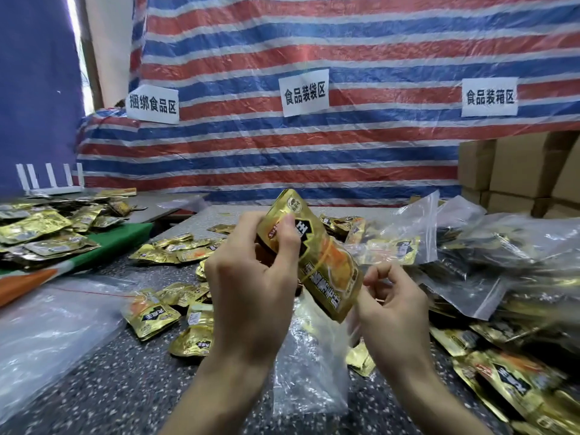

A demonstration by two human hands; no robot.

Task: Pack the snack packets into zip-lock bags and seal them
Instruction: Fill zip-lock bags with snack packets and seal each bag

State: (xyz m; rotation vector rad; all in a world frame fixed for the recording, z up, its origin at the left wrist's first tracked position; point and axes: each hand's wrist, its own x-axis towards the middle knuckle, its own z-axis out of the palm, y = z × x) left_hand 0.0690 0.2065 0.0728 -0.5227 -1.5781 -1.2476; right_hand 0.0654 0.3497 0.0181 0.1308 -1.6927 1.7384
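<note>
My left hand grips a bundle of gold snack packets held by a rubber band, thumb across its black label, raised above the table. My right hand is just right of the bundle's lower end, its fingers curled and pinching the thin edge of a clear zip-lock bag that hangs down beneath the bundle to the table. Loose gold packets lie scattered on the speckled table behind and left of my hands.
A pile of filled zip-lock bags sits at the right, with more gold packets at the near right. Empty clear bags lie at the left. Packets heap on a green board. Cardboard boxes stand back right.
</note>
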